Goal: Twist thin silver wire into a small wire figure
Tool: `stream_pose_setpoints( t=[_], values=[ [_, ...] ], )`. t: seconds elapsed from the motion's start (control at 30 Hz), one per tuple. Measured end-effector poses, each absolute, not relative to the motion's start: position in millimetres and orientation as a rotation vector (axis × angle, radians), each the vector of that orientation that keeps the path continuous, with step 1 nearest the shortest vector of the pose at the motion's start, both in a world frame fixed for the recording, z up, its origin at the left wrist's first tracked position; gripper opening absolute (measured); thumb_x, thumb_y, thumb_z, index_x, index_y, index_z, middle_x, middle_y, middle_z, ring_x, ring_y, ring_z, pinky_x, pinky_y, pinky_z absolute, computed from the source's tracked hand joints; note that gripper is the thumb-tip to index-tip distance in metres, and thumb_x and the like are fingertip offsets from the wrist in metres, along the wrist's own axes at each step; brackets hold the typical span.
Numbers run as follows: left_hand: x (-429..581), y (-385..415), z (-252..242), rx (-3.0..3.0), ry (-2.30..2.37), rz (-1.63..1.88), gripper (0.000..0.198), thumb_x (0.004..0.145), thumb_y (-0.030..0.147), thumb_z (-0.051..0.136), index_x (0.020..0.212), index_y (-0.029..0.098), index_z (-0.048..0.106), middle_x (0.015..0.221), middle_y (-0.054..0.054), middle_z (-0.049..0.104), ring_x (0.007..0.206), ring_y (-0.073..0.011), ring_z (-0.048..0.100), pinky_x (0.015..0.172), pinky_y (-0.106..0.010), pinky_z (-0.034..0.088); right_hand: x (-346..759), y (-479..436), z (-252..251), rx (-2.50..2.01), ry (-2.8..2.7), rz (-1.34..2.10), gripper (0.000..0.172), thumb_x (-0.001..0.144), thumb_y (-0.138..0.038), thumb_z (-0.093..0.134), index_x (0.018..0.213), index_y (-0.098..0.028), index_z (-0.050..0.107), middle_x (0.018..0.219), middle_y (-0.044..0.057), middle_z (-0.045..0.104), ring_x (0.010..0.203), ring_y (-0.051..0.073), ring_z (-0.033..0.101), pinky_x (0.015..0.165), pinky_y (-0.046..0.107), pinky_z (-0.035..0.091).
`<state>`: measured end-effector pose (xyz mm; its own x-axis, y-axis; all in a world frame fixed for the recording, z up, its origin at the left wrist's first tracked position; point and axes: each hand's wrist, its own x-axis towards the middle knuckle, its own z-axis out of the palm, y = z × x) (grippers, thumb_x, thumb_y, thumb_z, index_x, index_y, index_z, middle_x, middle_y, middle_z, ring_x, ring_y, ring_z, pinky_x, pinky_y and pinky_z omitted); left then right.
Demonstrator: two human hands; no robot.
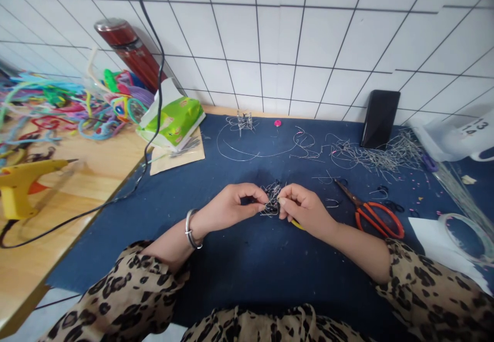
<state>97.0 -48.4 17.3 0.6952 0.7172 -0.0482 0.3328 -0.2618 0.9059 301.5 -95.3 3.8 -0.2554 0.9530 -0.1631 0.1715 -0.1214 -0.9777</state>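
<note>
A small tangle of thin silvery and dark wire (272, 196) is between my two hands, over the dark blue mat (231, 259). My left hand (235, 205) pinches its left side with thumb and fingertips. On the other side, my right hand (304, 207) is closed on the wire's right edge. Something yellow (297, 223) shows under the right fingers; what it belongs to is hidden. Orange-handled scissors (366, 213) lie to the right of my right hand, blades pointing up and left.
Behind are a wire piece (245, 121), a pink bead (277, 123), a phone (380, 119) and loose wires (370, 154). A tissue pack (173, 123), red flask (133, 54), pipe cleaners (57, 105) and yellow glue gun (23, 185) sit left, a tape roll (466, 239) right. A black cord crosses the left side.
</note>
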Motion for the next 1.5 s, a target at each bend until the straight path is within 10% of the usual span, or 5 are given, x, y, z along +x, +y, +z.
stream_pose_setpoints(
  t=[1.5],
  values=[
    [95, -40, 8, 1.979, 0.585, 0.583, 0.01, 0.074, 0.004, 0.055, 0.077, 0.013, 0.057, 0.086, -0.005, 0.06, 0.079, -0.0117, 0.058, 0.073, -0.026, 0.047, 302, -93, -8, -1.086, -1.089, 1.622, 0.008, 0.083, -0.025, 0.053, 0.082, -0.017, 0.053, 0.058, -0.003, 0.056, 0.053, 0.009, 0.054, 0.048, 0.021, 0.04]
  ],
)
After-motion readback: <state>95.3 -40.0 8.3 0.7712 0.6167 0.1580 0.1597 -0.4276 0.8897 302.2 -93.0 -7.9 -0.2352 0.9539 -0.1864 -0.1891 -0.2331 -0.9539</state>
